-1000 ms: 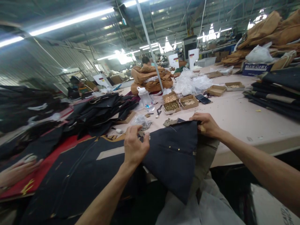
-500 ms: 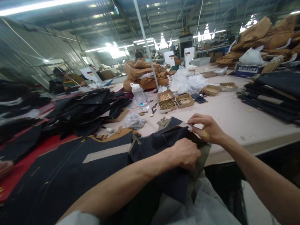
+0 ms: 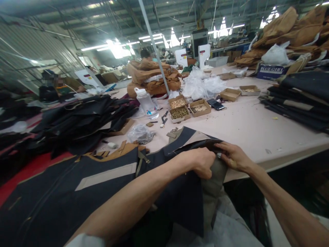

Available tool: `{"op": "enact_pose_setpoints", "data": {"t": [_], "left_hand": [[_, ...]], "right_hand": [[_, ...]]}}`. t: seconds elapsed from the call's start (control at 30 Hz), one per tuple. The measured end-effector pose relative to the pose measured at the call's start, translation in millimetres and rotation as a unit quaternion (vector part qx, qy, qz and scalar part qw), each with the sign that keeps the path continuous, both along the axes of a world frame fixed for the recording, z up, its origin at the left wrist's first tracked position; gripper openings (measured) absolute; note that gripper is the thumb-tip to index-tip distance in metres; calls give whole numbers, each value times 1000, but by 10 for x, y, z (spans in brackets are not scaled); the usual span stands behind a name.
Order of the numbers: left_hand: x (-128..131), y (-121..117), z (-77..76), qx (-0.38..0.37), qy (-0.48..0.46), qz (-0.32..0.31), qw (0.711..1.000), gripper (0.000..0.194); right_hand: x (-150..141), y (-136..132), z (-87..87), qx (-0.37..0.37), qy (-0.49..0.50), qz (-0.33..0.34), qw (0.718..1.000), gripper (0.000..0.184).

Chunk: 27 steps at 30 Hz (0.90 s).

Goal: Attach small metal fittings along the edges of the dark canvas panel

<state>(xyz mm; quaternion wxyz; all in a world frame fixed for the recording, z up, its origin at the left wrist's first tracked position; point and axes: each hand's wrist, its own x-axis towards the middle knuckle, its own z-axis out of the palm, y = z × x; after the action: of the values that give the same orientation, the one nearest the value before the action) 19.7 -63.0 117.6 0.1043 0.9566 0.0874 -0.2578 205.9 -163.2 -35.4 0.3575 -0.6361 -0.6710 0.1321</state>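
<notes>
A dark navy garment (image 3: 105, 159) with a tan strip and olive lining lies across the near table edge and hangs over it. My left hand (image 3: 203, 163) is closed on the garment near its right end, fingers curled under and partly hidden. Just to the right, my right hand (image 3: 235, 156) pinches the garment's raised edge between thumb and fingers. Something small and white shows by the right fingertips, too small to name. Between the hands the fabric is folded open, and its olive inner side (image 3: 213, 185) hangs below.
Beyond the garment stand small boxes of metal fittings (image 3: 180, 113), a phone (image 3: 216, 104), a clear water bottle (image 3: 147, 103) and a plastic bag (image 3: 141, 133). Dark garments (image 3: 84, 116) are heaped left; a folded stack (image 3: 295, 103) sits right. A slanted pole (image 3: 155, 48) rises behind.
My right hand has moved down and to the right, taking the garment's edge with it. The fold by my left hand is opened wider. The view has shifted slightly.
</notes>
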Motion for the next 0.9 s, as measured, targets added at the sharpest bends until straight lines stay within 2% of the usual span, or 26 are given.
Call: {"op": "enact_pose_setpoints", "data": {"t": [0.17,0.27,0.33,0.4,0.47,0.53,0.6,0.73,0.9], "left_hand": [[95,218,-134,-3,2,30,1000,41],[139,308,-320,7,-34,30,999,64],[161,330,-477,17,-74,48,996,72],[181,343,-632,30,-106,95,989,68],[199,371,-756,60,-132,151,978,55],[206,432,-839,91,-163,179,966,42],[199,517,-887,93,-195,168,962,31],[163,656,-962,40,-244,125,961,20],[170,661,-1098,31,-278,97,955,11]], "right_hand": [[-16,138,-9,-62,-48,-23,997,70],[-37,162,-11,-65,-60,-24,996,77],[-34,165,-30,-63,-55,-18,996,81],[-16,164,-67,-66,-28,-9,997,79],[4,165,-113,-71,20,-7,997,66],[10,169,-152,-58,68,-20,996,49],[-6,175,-175,-35,102,-41,993,39],[-66,188,-199,7,126,-81,989,26],[-100,177,-236,22,107,-95,989,19]]}}
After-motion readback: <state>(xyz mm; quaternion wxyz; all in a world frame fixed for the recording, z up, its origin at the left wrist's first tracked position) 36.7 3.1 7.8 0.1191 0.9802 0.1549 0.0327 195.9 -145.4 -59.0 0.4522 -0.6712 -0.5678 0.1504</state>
